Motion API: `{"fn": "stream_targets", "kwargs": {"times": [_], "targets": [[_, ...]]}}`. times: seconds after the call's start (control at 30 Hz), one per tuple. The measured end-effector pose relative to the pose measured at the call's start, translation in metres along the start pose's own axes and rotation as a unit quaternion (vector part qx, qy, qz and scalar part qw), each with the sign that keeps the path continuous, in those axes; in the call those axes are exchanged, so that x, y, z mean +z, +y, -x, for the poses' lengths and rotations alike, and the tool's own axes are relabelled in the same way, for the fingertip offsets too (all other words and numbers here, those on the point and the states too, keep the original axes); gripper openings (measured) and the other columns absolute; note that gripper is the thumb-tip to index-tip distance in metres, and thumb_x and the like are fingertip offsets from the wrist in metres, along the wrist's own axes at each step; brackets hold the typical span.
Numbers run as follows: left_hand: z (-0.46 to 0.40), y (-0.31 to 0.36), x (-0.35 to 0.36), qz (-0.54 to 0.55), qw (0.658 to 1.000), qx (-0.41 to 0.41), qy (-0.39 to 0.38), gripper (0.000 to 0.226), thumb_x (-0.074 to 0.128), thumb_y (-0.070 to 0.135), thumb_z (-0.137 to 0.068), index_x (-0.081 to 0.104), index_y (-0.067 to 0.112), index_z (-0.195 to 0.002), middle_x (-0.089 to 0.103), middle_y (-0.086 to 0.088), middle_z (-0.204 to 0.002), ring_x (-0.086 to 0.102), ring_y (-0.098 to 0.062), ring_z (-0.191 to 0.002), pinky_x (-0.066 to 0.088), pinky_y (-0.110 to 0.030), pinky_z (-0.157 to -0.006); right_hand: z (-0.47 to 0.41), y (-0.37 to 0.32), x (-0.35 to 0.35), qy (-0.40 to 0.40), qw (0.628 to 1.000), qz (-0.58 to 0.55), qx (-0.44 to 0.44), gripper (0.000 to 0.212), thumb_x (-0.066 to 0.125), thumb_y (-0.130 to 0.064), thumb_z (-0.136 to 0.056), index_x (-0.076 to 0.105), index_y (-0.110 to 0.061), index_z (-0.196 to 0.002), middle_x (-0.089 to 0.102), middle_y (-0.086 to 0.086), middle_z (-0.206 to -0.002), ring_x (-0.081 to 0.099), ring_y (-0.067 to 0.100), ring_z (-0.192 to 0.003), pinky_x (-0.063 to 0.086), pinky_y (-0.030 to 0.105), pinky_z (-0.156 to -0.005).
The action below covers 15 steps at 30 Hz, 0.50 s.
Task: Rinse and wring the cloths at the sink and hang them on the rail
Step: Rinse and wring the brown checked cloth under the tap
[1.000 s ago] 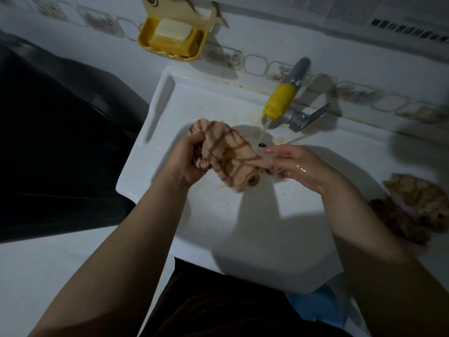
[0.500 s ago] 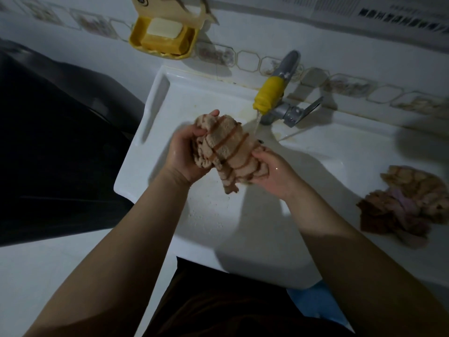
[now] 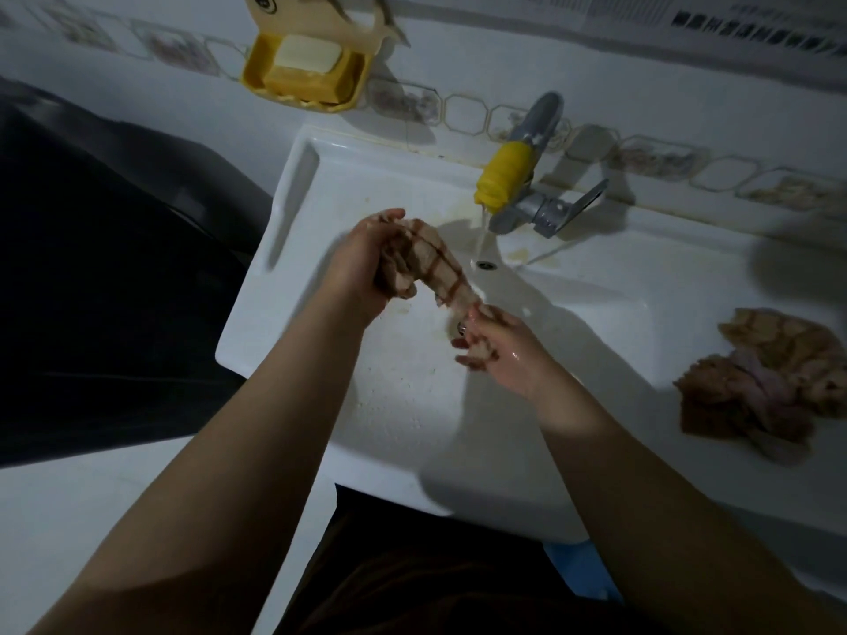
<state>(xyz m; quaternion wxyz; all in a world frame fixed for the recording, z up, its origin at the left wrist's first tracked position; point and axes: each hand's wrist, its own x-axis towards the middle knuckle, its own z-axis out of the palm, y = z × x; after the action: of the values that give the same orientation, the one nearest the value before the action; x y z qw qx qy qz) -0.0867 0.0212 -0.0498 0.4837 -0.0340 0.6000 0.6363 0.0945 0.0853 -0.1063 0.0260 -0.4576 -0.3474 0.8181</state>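
The step in hand looks like wringing: the checked cloth [image 3: 431, 268] is drawn into a twisted rope over the sink [image 3: 412, 405], just in front of the tap [image 3: 508, 176], whose thin stream falls beside it, not on it. The left hand [image 3: 362, 263] has its fingers clenched round the upper end; the right hand [image 3: 495, 350] grasps the lower end, though blur hides how its fingers lie. Next, I judge, comes a firmer counter-twist, then carrying the cloth to the rail, which is not in view. Well to the right of the tap, more cloths [image 3: 770, 387] lie heaped on the desk. Left of the tap, the wall-mounted soap dish [image 3: 256, 71] holds a pale bar of soap [image 3: 305, 55].
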Motion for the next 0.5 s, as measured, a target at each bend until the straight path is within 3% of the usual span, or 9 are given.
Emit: {"fn": "stream_targets", "kwargs": {"times": [0.07, 0.13, 0.2, 0.27, 0.3, 0.33, 0.37, 0.43, 0.5], "targets": [[-0.007, -0.008, -0.002, -0.051, 0.997, 0.006, 0.066, 0.022, 0.039, 0.012, -0.1, 0.054, 0.002, -0.112, 0.06, -0.014, -0.065, 0.052, -0.019, -0.038, 0.039, -0.02, -0.039, -0.001, -0.012, -0.002, 0.056, 0.997, -0.008, -0.057, 0.004, 0.058, -0.011, -0.093, 0.057, -0.013, -0.096, 0.057, 0.006, -0.074, 0.058, 0.013, -0.06, 0.054, 0.033, -0.058], [-0.012, -0.022, 0.0, -0.123, 0.988, 0.009, 0.092, 0.037, 0.031, 0.022, -0.105, 0.055, -0.006, -0.106, 0.054, -0.011, -0.043, 0.044, -0.018, -0.028, 0.034, -0.018, -0.034, 0.001, -0.029, 0.001, 0.076, 0.991, 0.016, -0.11, 0.006, 0.062, -0.013, -0.09, 0.059, -0.017, -0.094, 0.051, 0.003, -0.071, 0.043, 0.011, -0.054, 0.034, 0.023, -0.044], [-0.009, -0.033, 0.012, -0.118, 0.986, -0.005, 0.115, 0.042, 0.03, 0.03, -0.105, 0.054, -0.003, -0.1, 0.053, -0.012, -0.047, 0.044, -0.017, -0.03, 0.034, -0.018, -0.034, 0.009, -0.045, 0.014, 0.048, 0.988, 0.055, -0.133, 0.007, 0.065, -0.021, -0.089, 0.059, -0.019, -0.085, 0.045, -0.001, -0.064, 0.035, 0.011, -0.053, 0.023, 0.02, -0.043], [-0.012, -0.041, 0.027, -0.101, 0.987, 0.004, 0.121, 0.036, 0.035, 0.034, -0.104, 0.051, 0.002, -0.105, 0.061, -0.018, -0.08, 0.065, -0.027, -0.062, 0.05, -0.032, -0.052, 0.018, -0.052, 0.038, 0.048, 0.97, 0.164, -0.172, 0.03, 0.061, -0.037, -0.09, 0.053, -0.018, -0.068, 0.046, -0.004, -0.053, 0.04, 0.013, -0.05, 0.03, 0.022, -0.045], [-0.015, -0.043, 0.033, -0.083, 0.989, -0.006, 0.124, 0.036, 0.035, 0.032, -0.104, 0.05, 0.003, -0.118, 0.06, -0.023, -0.107, 0.065, -0.035, -0.095, 0.052, -0.042, -0.077, 0.022, -0.052, 0.051, 0.073, 0.947, 0.241, -0.202, 0.04, 0.056, -0.044, -0.091, 0.05, -0.017, -0.062, 0.049, -0.004, -0.052, 0.047, 0.014, -0.051, 0.036, 0.025, -0.05], [-0.017, -0.044, 0.041, -0.128, 0.984, -0.022, 0.126, 0.042, 0.034, 0.031, -0.104, 0.043, 0.003, -0.134, 0.048, -0.026, -0.134, 0.051, -0.038, -0.123, 0.041, -0.043, -0.1, 0.023, -0.052, 0.062, 0.118, 0.912, 0.322, -0.227, 0.046, 0.051, -0.05, -0.092, 0.05, -0.017, -0.06, 0.053, -0.003, -0.055, 0.053, 0.017, -0.057, 0.041, 0.028, -0.057], [-0.018, -0.049, 0.047, -0.178, 0.977, -0.023, 0.113, 0.047, 0.033, 0.03, -0.104, 0.037, 0.002, -0.141, 0.039, -0.026, -0.145, 0.04, -0.036, -0.134, 0.031, -0.041, -0.109, 0.02, -0.053, 0.068, 0.168, 0.874, 0.391, -0.236, 0.05, 0.045, -0.054, -0.093, 0.05, -0.016, -0.061, 0.056, -0.001, -0.06, 0.056, 0.019, -0.064, 0.043, 0.031, -0.062], [-0.013, -0.053, 0.062, -0.034, 0.993, -0.078, 0.08, 0.045, 0.037, 0.039, -0.102, 0.054, 0.005, -0.126, 0.058, -0.022, -0.126, 0.055, -0.035, -0.119, 0.043, -0.038, -0.098, 0.006, -0.061, 0.064, 0.244, 0.856, 0.395, -0.229, 0.048, 0.042, -0.051, -0.095, 0.053, -0.015, -0.065, 0.061, 0.006, -0.068, 0.058, 0.025, -0.072, 0.046, 0.034, -0.069], [-0.002, -0.051, 0.07, 0.021, 0.993, -0.092, 0.072, 0.043, 0.048, 0.04, -0.097, 0.064, 0.002, -0.109, 0.067, -0.018, -0.1, 0.065, -0.032, -0.084, 0.053, -0.035, -0.073, -0.008, -0.072, 0.055, 0.265, 0.899, 0.276, -0.214, 0.043, 0.046, -0.038, -0.097, 0.053, -0.015, -0.063, 0.062, 0.009, -0.067, 0.06, 0.027, -0.071, 0.048, 0.035, -0.072]]}}
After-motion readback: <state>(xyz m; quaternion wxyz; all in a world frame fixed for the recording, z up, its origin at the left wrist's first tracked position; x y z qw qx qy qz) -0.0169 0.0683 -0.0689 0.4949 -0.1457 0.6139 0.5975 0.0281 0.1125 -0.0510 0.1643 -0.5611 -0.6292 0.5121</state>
